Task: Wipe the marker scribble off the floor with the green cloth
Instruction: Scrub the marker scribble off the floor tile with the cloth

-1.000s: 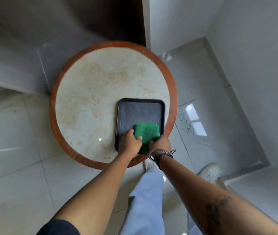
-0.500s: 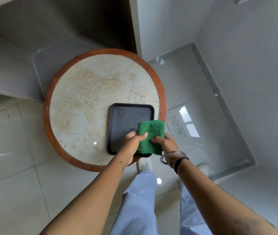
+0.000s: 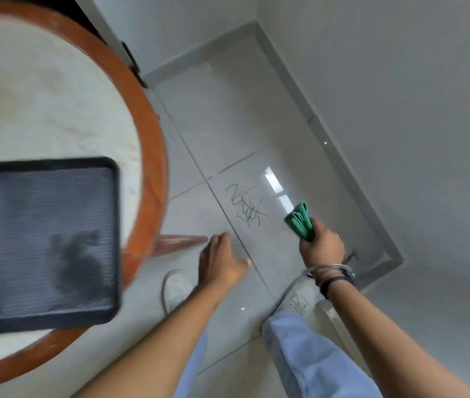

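A dark marker scribble runs across a glossy grey floor tile, just right of a tile joint. My right hand grips the folded green cloth, which sticks up from the fist a little to the right of the scribble and above the floor. My left hand hangs lower left of the scribble with fingers loosely apart and nothing in it. The cloth is apart from the scribble.
A round marble table with an orange-brown rim fills the left, with a black tray on it. A table leg juts out near my left hand. My two white shoes stand below. Walls and a grey skirting close in the right.
The cloth has left the tray and moved right and down over the floor in my right hand alone. My left hand let go of it. The view swung right toward the scribble.
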Tool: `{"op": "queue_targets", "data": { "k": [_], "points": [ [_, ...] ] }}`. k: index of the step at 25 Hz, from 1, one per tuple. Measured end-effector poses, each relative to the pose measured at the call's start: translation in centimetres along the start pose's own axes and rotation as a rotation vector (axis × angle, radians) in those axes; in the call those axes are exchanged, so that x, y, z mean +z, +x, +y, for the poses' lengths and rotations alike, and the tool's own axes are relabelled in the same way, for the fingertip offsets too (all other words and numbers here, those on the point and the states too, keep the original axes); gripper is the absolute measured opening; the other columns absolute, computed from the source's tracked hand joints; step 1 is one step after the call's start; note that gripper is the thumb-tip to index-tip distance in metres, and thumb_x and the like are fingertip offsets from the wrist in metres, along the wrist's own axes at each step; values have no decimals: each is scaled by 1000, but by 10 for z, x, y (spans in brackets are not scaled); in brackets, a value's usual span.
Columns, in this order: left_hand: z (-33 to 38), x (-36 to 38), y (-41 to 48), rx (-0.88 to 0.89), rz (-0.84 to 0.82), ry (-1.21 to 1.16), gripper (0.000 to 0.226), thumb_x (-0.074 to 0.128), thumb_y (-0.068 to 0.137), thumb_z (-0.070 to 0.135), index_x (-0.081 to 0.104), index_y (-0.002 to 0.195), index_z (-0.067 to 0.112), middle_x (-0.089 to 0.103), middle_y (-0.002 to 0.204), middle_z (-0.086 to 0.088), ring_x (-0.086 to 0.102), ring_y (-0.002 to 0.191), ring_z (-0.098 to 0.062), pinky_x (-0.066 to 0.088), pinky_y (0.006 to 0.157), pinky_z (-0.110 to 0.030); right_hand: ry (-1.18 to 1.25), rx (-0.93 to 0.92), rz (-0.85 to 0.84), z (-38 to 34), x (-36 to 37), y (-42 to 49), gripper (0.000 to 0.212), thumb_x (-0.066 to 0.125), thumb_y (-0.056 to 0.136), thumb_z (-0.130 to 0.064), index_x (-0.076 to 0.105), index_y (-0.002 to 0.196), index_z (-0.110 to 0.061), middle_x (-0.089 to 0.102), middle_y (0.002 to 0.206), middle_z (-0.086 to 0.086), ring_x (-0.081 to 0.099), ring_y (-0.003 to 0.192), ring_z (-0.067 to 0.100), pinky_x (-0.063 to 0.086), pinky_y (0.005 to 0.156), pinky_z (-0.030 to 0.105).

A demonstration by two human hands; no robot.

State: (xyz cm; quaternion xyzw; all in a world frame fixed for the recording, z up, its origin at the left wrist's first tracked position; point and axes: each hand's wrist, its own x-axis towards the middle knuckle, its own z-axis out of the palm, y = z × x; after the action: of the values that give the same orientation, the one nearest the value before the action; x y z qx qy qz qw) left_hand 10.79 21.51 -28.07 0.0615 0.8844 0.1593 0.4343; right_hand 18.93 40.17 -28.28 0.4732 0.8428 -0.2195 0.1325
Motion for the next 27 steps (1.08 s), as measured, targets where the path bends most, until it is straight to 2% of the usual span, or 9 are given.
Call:
{"op": "queue_targets", "data": {
  "k": [2, 4, 7, 9, 16, 20, 24, 25, 27],
  "points": [
    [-23, 50, 76, 63, 46, 228, 83, 74, 69, 51, 41, 132, 9, 48, 134, -13, 43, 128, -31, 34, 107, -40, -60, -146, 78, 23, 84, 50, 30, 60, 66, 4, 66, 92, -12, 72, 80, 16, 67, 74, 39, 52, 71, 41],
    [-46, 88, 137, 107, 4, 365, 95, 76, 68, 54, 35, 136, 3, 46, 138, -16, 40, 130, -31, 32, 109, -40, -98, -365, -80, 38, 163, 79, 39, 62, 67, 5, 65, 104, -5, 70, 100, 22, 67, 92, 40, 53, 84, 47],
    [-78, 133, 218, 87, -11, 601, 125, 81, 60, 57, 14, 146, -4, 24, 154, -24, 23, 143, -35, 21, 118, -44, -431, -559, -525, 75, 277, 82, 74, 63, 81, -31, 33, 146, -13, 25, 159, 12, 23, 146, 32, 11, 117, 57],
    [-94, 146, 242, 18, -41, 696, 142, 84, 55, 58, -2, 147, -7, 0, 158, -27, 4, 148, -38, 9, 121, -46, -406, -561, -435, 95, 312, 69, 81, 51, 82, -54, 25, 149, -17, 18, 162, 6, 16, 148, 28, -1, 116, 57],
    [-104, 167, 255, -48, -16, 787, 156, 84, 46, 65, -10, 144, -12, -12, 156, -33, -4, 148, -40, 2, 121, -46, -413, -752, -204, 90, 300, 128, 80, 22, 84, -73, 33, 147, -24, 30, 158, -4, 19, 148, 27, -3, 114, 63],
    [-101, 165, 257, -49, -15, 821, 155, 83, 46, 65, -7, 144, -14, -9, 155, -36, -1, 148, -42, 4, 121, -47, -330, -340, -133, 62, 290, 148, 85, 22, 81, -75, 25, 149, -24, 18, 162, -5, 9, 149, 29, 2, 111, 67],
    [-107, 164, 258, -27, -12, 842, 153, 79, 48, 70, -7, 144, -13, -8, 155, -35, 0, 148, -42, 5, 122, -47, -547, -1138, -415, 90, 291, 108, 80, 28, 84, -70, 37, 145, -20, 32, 157, -1, 21, 147, 31, 1, 114, 68],
    [-108, 165, 259, -26, -11, 851, 153, 79, 47, 70, -6, 144, -14, -7, 155, -36, 0, 148, -42, 5, 122, -48, -551, -1184, -375, 95, 286, 125, 77, 30, 84, -69, 40, 144, -21, 35, 155, -2, 25, 146, 31, 2, 113, 69],
    [-109, 168, 260, -25, -5, 877, 155, 78, 46, 71, -5, 143, -15, -6, 155, -37, 1, 147, -43, 5, 121, -48, -453, -930, -194, 83, 282, 164, 75, 31, 84, -68, 43, 142, -23, 39, 153, -1, 32, 143, 32, 6, 110, 72]
  ]
}}
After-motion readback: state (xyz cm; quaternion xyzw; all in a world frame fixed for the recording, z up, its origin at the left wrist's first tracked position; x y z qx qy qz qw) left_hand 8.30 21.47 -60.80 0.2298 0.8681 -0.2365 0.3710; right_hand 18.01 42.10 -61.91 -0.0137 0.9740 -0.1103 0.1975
